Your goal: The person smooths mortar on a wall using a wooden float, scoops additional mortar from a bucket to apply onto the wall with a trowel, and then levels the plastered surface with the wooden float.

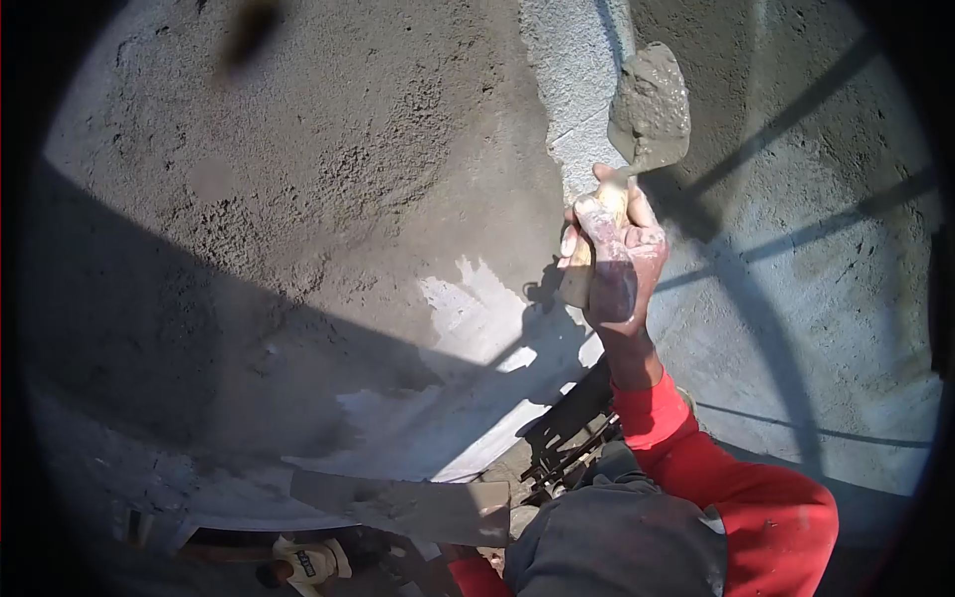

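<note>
Left of the right hand [627, 257], damp grey plaster [378, 139] covered much of the wall, with a person [308, 562] in a pale shirt far below and, nearer, a flat board [398, 505] just above the left sleeve [477, 575]; the left hand was hidden, so its grip could not be told. A pale strip [572, 85] ran up the wall above the right hand, whose fingers were curled closed around the handle of a trowel [649, 139], its mortar-coated blade standing just beyond the fingertips. Right of that hand, dark shadows [761, 298] crossed the wall.
</note>
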Demonstrator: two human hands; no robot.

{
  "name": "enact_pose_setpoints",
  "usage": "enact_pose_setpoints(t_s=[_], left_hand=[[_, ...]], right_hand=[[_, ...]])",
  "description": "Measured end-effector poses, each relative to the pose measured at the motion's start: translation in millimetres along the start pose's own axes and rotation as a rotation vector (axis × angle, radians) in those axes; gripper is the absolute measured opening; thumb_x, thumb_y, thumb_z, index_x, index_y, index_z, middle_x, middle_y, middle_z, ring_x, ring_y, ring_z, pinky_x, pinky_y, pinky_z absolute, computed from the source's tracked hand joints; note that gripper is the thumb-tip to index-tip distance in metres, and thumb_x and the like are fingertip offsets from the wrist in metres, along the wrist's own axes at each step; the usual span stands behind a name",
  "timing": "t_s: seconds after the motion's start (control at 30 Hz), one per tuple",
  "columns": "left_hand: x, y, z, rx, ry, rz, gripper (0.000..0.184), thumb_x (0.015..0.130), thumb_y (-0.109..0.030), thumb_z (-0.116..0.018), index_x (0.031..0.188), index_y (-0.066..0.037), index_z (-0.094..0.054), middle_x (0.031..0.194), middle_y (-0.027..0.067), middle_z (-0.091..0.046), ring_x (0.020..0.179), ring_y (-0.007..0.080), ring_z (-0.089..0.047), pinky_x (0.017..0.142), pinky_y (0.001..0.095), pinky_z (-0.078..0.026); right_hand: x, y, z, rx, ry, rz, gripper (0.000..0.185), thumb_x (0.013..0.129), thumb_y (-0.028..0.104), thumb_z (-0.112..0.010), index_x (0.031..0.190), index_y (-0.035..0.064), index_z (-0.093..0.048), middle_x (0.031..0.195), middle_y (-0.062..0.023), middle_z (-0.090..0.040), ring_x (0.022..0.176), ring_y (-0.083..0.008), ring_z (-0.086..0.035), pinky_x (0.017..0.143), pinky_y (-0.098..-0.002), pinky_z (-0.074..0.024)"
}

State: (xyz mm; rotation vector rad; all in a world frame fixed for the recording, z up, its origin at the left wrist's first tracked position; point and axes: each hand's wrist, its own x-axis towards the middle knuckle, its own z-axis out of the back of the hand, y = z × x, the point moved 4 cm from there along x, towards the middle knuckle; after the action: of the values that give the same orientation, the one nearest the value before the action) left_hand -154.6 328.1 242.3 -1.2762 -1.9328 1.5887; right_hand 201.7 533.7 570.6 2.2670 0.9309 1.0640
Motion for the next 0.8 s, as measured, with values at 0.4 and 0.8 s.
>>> enact_pose_setpoints(t_s=[0.4,0.8], left_hand=[[8,-11,55,-0.056,-0.031,0.000,0.059,0.116,-0.048,-0.037,0.149,-0.002,-0.054,0.136,0.0140,-0.067,0.124,0.0254,-0.065,0.105,0.0429,-0.056],[51,35,51,-0.787,0.044,-0.189,0.059,0.111,-0.042,-0.056,0.154,-0.003,-0.045,0.142,0.0136,-0.060,0.131,0.0250,-0.060,0.110,0.0428,-0.053]], right_hand=[[-58,-147,-110,-0.986,0.605,0.595,0.049,0.088,0.021,-0.079,0.132,0.0022,-0.069,0.121,-0.0187,-0.075,0.105,-0.0361,-0.074,0.089,-0.0382,-0.0589],[-299,-52,-29,-0.100,0.855,-1.574,0.037,0.107,0.020,-0.064,0.137,-0.0022,-0.064,0.082,-0.0056,-0.067,0.054,-0.0093,-0.059,0.045,-0.0258,-0.0449]])
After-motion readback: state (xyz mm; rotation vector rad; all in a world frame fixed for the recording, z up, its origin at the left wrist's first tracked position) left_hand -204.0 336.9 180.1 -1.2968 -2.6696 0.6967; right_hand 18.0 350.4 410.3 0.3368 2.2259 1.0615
